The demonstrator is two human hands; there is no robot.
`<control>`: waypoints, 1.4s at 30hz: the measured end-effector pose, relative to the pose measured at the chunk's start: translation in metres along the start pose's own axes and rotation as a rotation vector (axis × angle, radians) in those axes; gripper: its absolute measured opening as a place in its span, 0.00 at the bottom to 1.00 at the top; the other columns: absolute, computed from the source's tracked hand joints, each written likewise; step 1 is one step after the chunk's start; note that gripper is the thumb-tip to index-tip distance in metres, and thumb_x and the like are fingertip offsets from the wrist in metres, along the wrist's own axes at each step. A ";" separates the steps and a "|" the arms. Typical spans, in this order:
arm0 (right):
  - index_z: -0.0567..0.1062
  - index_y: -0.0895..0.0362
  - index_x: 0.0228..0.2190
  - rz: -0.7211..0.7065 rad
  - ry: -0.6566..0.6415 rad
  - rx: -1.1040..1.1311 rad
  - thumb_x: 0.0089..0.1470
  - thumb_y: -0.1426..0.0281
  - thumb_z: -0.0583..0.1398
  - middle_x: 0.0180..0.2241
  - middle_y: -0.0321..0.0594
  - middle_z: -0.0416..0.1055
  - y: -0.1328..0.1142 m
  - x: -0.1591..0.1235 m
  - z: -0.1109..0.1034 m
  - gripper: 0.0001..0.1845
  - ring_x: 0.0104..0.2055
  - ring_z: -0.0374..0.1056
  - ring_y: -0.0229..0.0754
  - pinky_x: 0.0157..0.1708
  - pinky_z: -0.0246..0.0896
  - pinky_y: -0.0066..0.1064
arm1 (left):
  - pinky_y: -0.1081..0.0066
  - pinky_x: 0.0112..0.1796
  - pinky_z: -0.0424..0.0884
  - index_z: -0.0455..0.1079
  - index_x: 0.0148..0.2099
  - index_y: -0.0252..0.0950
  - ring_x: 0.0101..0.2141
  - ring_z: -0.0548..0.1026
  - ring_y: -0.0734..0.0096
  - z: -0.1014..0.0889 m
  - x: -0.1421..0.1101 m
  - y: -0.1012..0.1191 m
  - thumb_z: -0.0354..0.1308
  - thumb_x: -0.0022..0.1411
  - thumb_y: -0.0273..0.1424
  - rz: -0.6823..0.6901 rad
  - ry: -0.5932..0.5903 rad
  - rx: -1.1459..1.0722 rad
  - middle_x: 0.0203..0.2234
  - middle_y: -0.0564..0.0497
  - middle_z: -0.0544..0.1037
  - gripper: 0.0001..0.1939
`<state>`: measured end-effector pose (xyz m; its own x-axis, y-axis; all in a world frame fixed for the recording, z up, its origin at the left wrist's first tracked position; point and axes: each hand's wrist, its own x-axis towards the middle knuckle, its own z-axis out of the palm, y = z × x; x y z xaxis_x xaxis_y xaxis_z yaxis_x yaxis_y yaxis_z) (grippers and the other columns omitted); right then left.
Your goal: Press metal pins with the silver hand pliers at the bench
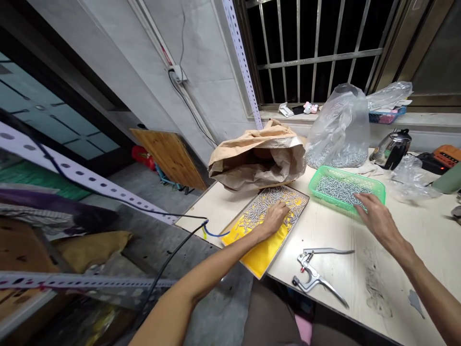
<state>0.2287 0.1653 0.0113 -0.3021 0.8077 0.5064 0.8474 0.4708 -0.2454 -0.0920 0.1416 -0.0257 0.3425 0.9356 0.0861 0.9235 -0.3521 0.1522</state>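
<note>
Small silver screw-like metal pieces lie spread over a shallow tray with a yellow bottom. My left hand rests among them with its fingers curled down; whatever is under the fingertips is hidden. At the near right corner of a green plastic basket, my right hand reaches over the rim. Its thumb and fingers are apart, with the tips at the similar metal pieces inside. Silver hand pliers with spread handles lie on the table in front of the tray.
Behind the tray, a brown paper sack gapes toward me. A clear plastic bag with metal pieces stands behind the basket. Further right are a kettle and crumpled plastic. A dark cable crosses by the table's left edge.
</note>
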 end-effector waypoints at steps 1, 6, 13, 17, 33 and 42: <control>0.73 0.58 0.46 -0.012 -0.013 0.013 0.59 0.66 0.49 0.44 0.51 0.70 -0.003 -0.011 0.001 0.19 0.44 0.69 0.51 0.38 0.68 0.42 | 0.68 0.37 0.65 0.71 0.35 0.32 0.38 0.66 0.66 0.002 0.002 -0.004 0.50 0.65 0.26 0.038 -0.029 0.007 0.31 0.47 0.72 0.09; 0.72 0.55 0.45 -0.007 -0.087 0.156 0.61 0.63 0.47 0.42 0.47 0.71 -0.033 -0.066 -0.009 0.18 0.42 0.71 0.46 0.37 0.70 0.37 | 0.68 0.39 0.64 0.70 0.36 0.32 0.39 0.65 0.65 0.004 0.009 -0.011 0.47 0.67 0.28 0.152 -0.115 0.042 0.34 0.46 0.71 0.11; 0.72 0.53 0.43 0.001 -0.332 0.419 0.62 0.67 0.47 0.40 0.43 0.72 -0.089 -0.132 -0.020 0.16 0.39 0.72 0.40 0.36 0.71 0.31 | 0.68 0.40 0.62 0.67 0.36 0.32 0.40 0.64 0.64 0.005 0.016 -0.020 0.46 0.66 0.26 0.252 -0.225 0.111 0.35 0.45 0.70 0.10; 0.71 0.52 0.44 -0.022 -0.353 0.374 0.62 0.69 0.48 0.35 0.42 0.71 -0.106 -0.153 -0.013 0.15 0.34 0.71 0.40 0.31 0.69 0.30 | 0.68 0.39 0.63 0.66 0.35 0.31 0.39 0.65 0.65 0.003 0.016 -0.024 0.46 0.66 0.24 0.248 -0.235 0.107 0.35 0.45 0.70 0.10; 0.73 0.58 0.35 -0.033 -0.311 -0.033 0.57 0.80 0.50 0.28 0.40 0.67 -0.075 -0.165 -0.022 0.14 0.30 0.62 0.41 0.29 0.55 0.30 | 0.81 0.14 0.57 0.69 0.29 0.30 0.14 0.61 0.84 0.004 -0.081 0.116 0.64 0.48 0.34 -0.715 -0.552 -1.288 0.15 0.58 0.67 0.12; 0.73 0.59 0.32 0.015 -0.273 -0.044 0.56 0.83 0.50 0.27 0.40 0.66 -0.084 -0.170 -0.023 0.14 0.29 0.61 0.40 0.28 0.53 0.30 | 0.82 0.10 0.50 0.64 0.22 0.32 0.09 0.57 0.85 0.017 -0.090 0.130 0.62 0.52 0.32 -0.789 -0.557 -1.227 0.09 0.60 0.63 0.13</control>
<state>0.2186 -0.0201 -0.0351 -0.3905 0.8832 0.2598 0.8690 0.4468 -0.2126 0.0001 0.0121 -0.0301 0.1326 0.6815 -0.7197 0.2881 0.6683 0.6859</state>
